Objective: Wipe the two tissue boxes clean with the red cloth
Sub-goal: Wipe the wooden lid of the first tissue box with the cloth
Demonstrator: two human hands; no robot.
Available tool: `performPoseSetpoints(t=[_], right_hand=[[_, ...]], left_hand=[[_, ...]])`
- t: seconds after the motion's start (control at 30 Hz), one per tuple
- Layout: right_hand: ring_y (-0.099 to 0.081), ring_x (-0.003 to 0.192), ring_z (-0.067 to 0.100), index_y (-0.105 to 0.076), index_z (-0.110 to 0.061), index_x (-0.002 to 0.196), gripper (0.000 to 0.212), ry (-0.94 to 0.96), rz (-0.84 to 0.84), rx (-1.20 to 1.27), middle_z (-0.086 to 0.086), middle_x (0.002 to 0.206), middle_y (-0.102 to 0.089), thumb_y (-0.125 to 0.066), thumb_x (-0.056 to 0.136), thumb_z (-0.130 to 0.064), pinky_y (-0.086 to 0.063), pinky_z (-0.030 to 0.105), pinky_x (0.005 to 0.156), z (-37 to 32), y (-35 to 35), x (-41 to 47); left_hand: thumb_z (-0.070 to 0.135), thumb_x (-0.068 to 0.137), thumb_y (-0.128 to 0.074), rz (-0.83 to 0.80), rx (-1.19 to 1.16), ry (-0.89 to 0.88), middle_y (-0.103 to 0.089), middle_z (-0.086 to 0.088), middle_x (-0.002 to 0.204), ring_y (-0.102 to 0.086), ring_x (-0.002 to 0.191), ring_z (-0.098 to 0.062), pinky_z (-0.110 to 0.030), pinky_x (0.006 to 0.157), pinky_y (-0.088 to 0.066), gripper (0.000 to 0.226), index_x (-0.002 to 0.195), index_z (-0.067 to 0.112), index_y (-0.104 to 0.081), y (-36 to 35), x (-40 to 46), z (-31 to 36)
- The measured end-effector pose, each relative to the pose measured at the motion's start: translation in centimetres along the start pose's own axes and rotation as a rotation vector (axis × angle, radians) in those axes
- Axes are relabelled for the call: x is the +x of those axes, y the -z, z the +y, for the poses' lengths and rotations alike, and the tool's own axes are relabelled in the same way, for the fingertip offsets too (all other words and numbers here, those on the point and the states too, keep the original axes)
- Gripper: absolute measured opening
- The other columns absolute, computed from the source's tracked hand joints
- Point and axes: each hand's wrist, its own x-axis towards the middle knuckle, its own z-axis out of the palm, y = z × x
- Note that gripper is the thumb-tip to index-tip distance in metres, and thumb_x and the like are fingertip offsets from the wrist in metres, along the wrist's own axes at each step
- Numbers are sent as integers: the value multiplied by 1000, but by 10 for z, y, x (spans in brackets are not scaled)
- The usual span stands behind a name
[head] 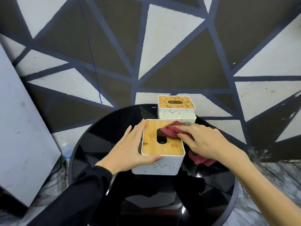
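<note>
Filling the floor from edge to edge is a carpet of grey, black and navy triangles [162,46], and on it stands a round black glossy table [101,144] that mirrors the shapes above it. At nine o'clock from the table rises a plain grey slab-sided block [19,128], with a clear plastic water bottle [66,151] standing on the floor between the two.

Near the table's centre sits a white speckled tissue box with a clean bamboo lid and an oval slot [161,149]. At twelve o'clock from it, by the table's far rim, is a second white speckled tissue box whose wooden lid is stained and blotchy [175,105]; a white tray [177,117] juts from its near side.

A black sleeve [78,190] leads to the left hand [128,147], which lies against the near box at nine o'clock, fingers straight along the side and thumb across the front edge. The right hand [205,141] grips a crumpled red cloth [169,130], pressing it onto the lid's two o'clock corner beside the slot; the cloth's tail hangs below the wrist.
</note>
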Motion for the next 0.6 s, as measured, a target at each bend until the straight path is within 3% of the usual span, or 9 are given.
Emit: performPoseSetpoints(t=[0.1,0.23,0.37,0.47,0.6], right_hand=[[-61,116,17,-33,-58,152,45,28,-44,6,-16,117,-54,-29,107,-56,-47,35,81,-7,4,-33],[-58,100,9,-32,-62,150,45,23,-91,95,-19,102,-52,-30,105,-59,-50,34,86,-13,9,-68],[-58,96,4,-41,-62,146,42,33,-96,161,-25,102,-56,-38,104,-59,-51,30,83,-10,13,-65],[-61,112,8,-44,-61,145,41,32,-105,142,-25,118,-62,-40,105,-58,-52,36,91,-8,14,-58],[-60,119,14,-45,-61,144,41,14,-79,149,-25,128,-63,-40,104,-60,-49,38,86,0,9,-34]], left_hand=[[97,72,-56,2,12,40,-1,19,177,1,163,-4,-32,132,9,132,168,36,10,-3,0,-5],[101,69,-49,6,22,20,-8,15,177,-2,162,-2,-33,131,12,136,169,29,8,-3,1,-4],[102,68,-47,13,38,5,-16,14,176,-8,162,-2,-37,133,11,136,169,29,5,-3,2,-7],[104,66,-45,5,20,-2,-13,15,176,-6,162,-2,-35,132,12,138,169,29,6,-4,3,-8],[103,67,-48,-2,16,0,-10,16,176,0,160,5,-32,130,17,138,169,28,8,-5,4,-9]])
